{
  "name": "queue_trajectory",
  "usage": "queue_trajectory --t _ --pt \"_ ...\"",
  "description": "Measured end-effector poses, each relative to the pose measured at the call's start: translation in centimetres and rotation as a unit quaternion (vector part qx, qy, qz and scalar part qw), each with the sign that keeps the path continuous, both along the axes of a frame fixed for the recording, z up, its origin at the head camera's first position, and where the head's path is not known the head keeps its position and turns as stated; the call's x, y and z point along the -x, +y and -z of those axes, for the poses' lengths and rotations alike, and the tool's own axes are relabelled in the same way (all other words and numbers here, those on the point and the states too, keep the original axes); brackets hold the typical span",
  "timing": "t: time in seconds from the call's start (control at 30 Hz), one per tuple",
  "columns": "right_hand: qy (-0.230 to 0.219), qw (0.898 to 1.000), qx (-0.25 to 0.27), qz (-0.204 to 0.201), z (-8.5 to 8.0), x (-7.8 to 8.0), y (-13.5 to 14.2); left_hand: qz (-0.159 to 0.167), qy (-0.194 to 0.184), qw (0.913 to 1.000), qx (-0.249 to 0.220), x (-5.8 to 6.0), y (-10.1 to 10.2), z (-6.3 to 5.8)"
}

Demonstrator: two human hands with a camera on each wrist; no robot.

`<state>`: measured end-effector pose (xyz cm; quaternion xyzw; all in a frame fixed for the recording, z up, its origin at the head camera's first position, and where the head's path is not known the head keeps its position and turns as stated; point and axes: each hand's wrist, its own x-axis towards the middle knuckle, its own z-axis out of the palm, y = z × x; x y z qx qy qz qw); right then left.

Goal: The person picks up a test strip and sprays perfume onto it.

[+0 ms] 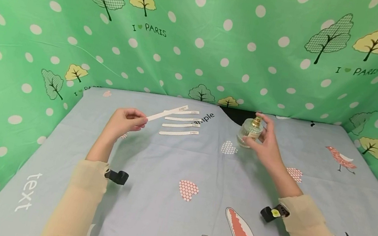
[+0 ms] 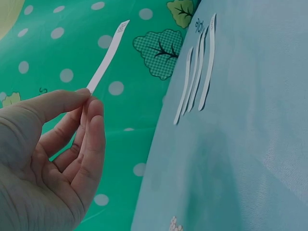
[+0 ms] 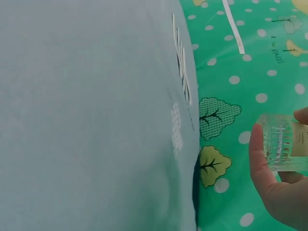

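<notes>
My left hand (image 1: 126, 123) pinches one end of a white paper test strip (image 2: 108, 60) between thumb and fingertips. The strip points up and to the right, raised above the table, with small print at its far end. Several similar paper strips (image 1: 179, 133) lie side by side on the cloth just right of that hand. My right hand (image 1: 270, 148) holds a clear glass perfume bottle (image 1: 246, 131) off the table, fingers and thumb around it. One fingertip is at the bottle's gold spray top (image 1: 257, 121). In the right wrist view, the ribbed glass (image 3: 278, 144) and part of a label show.
A grey-blue printed cloth (image 1: 153, 213) covers the table, with hearts, a bird and lettering on it. Green dotted fabric (image 1: 202, 44) with tree prints hangs behind and along the sides. Black wrist cameras (image 1: 119, 177) are strapped to both wrists.
</notes>
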<state>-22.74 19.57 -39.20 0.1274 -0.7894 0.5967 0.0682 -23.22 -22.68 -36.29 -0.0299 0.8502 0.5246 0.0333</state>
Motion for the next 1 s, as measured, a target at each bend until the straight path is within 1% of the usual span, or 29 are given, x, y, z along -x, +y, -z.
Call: queue_trajectory --t 0.1,0.2,0.43,0.63,0.77,0.9,1.0 --pt "0.022 0.999 0.041 -0.019 -0.3 -0.3 -0.2 0.000 -0.001 1.0000 -0.001 0.0 0.0 0.1" --pt "0.042 0.997 0.063 -0.035 -0.6 -0.7 -0.4 0.001 -0.003 1.0000 -0.002 0.0 0.0 0.1" --pt "0.075 0.996 0.039 -0.039 -1.1 -1.2 -0.8 0.001 -0.008 0.9999 0.008 0.1 0.1 0.2" --pt "0.075 0.993 0.060 -0.062 -1.3 -1.5 -1.2 -0.002 -0.010 0.9999 0.005 0.2 0.4 0.3" --pt "0.059 0.991 0.085 -0.080 -1.4 -1.7 -1.5 0.000 -0.011 0.9999 0.000 0.2 0.5 0.4" --pt "0.055 0.993 0.074 -0.069 -1.6 -1.9 -1.9 0.001 -0.014 0.9999 -0.001 0.3 0.6 0.5" --pt "0.061 0.996 0.045 -0.051 -1.8 -2.2 -2.3 0.001 -0.015 0.9999 0.004 0.4 0.7 0.6"
